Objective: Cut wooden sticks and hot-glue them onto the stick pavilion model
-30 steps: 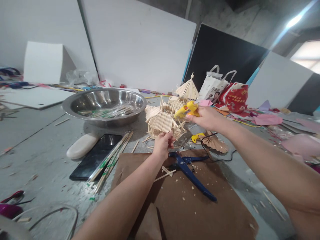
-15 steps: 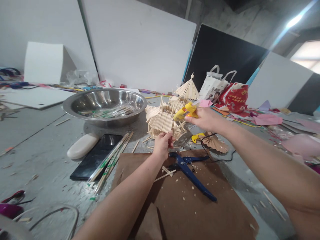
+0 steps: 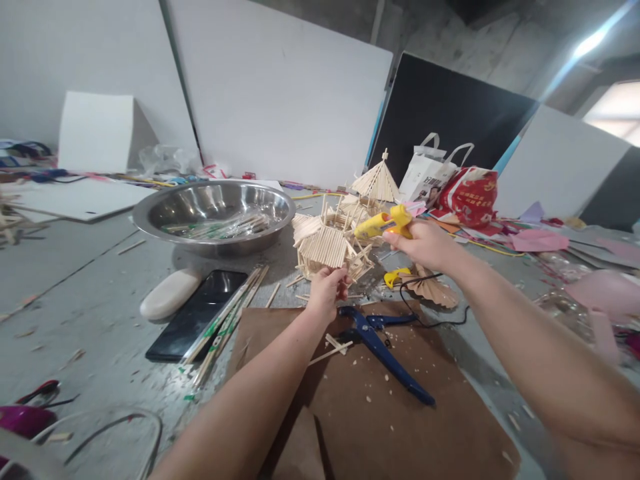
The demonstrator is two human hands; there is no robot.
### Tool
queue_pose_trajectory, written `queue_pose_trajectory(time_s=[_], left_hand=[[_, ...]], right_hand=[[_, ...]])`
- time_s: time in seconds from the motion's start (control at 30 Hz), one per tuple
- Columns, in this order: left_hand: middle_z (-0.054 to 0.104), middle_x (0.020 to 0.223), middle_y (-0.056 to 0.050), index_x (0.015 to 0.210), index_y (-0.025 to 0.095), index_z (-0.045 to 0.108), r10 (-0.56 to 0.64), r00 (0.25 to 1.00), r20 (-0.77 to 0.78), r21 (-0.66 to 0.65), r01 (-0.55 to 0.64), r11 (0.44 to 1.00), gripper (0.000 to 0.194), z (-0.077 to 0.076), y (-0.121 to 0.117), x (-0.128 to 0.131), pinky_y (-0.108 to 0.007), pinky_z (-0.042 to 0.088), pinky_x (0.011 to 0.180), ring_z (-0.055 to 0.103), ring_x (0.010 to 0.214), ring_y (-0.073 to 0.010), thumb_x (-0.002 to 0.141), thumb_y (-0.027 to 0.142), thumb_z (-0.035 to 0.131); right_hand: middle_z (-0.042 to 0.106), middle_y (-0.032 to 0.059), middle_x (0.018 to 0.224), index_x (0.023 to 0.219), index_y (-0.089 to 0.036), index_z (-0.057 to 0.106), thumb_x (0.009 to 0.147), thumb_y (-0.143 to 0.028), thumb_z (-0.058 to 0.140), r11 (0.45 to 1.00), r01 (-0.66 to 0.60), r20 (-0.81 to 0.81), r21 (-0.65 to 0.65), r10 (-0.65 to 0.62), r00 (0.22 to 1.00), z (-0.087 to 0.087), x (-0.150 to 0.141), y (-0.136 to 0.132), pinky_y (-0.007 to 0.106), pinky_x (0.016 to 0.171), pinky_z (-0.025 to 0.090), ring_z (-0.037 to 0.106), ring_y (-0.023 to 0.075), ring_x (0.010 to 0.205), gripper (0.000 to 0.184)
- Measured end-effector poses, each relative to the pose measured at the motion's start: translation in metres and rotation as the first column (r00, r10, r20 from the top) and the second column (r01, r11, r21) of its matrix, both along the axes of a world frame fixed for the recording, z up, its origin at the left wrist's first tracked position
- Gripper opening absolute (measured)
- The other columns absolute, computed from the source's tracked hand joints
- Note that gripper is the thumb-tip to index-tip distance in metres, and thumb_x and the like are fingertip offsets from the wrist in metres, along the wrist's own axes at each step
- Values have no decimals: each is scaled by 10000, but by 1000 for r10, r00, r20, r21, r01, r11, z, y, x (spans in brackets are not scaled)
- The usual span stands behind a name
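My right hand [image 3: 427,245] grips a yellow hot glue gun [image 3: 374,227], its nozzle end pointing left beside a model house of wooden sticks [image 3: 324,245]. At the near edge of the model's slatted roof, my left hand [image 3: 326,293] is closed, fingers pinched on the lower front; the fingertips are partly hidden. A pointed stick roof [image 3: 378,181] rises behind the house. Just below my left hand, blue-handled cutters [image 3: 393,367] lie on a brown board [image 3: 400,427], with short cut sticks [image 3: 333,352] beside them.
A steel basin [image 3: 150,230] holding bagged sticks stands at the left. Nearer are a white rounded object [image 3: 170,294], a black phone [image 3: 173,333] and packs of sticks [image 3: 227,327]. Right of the model lie a yellow piece [image 3: 397,277], a black cord [image 3: 445,323] and a red bag [image 3: 469,197].
My right hand has drawn the glue gun slightly right, away from the model's roof. My left hand stays at the roof's front edge. The view has shifted a little.
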State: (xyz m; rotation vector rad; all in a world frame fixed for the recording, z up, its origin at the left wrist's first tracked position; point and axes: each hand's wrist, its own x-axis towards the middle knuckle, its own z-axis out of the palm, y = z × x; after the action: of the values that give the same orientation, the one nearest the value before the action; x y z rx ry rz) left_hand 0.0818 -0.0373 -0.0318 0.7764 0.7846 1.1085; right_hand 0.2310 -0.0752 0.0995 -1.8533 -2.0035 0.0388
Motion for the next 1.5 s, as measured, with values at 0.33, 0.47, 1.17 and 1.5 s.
queue_pose_trajectory(time_s=[0.33, 0.47, 1.17, 1.5], left_hand=[[516, 499, 49, 695, 175, 453, -49, 999, -4, -39, 49, 998, 190, -2, -3, -5, -169, 287, 330, 405, 329, -50, 543, 205, 562], [514, 494, 41, 703, 169, 474, -84, 991, -100, -64, 78, 995, 150, 0, -7, -4, -173, 277, 322, 394, 314, -53, 568, 204, 527], [634, 796, -64, 751, 217, 623, 271, -275, -922, 55, 601, 797, 188, 37, 20, -98, -273, 376, 643, 555, 744, -198, 649, 224, 465], [618, 845, -86, 757, 204, 604, 274, -302, -913, 5, 663, 748, 179, 11, 21, -90, -285, 387, 629, 556, 753, -210, 661, 237, 457]], right_hand=[[534, -16, 542, 699, -206, 527, 713, -501, 448, 995, -16, -609, -95, -45, 792, -44, 36, -17, 246, 397, 345, 407, 91, 371, 306], [565, -10, 680, 695, -196, 506, 703, -446, 500, 995, -81, -770, -51, 13, 638, -46, 32, -27, 227, 382, 339, 385, 53, 367, 250], [559, 38, 662, 792, -201, 566, 721, -362, 520, 979, -194, -922, 66, 135, 363, -51, 44, -41, 282, 426, 342, 417, 102, 408, 182], [576, 52, 735, 766, -181, 557, 719, -373, 518, 979, -195, -909, 54, 129, 397, -50, 42, -46, 273, 427, 356, 413, 85, 408, 201]])
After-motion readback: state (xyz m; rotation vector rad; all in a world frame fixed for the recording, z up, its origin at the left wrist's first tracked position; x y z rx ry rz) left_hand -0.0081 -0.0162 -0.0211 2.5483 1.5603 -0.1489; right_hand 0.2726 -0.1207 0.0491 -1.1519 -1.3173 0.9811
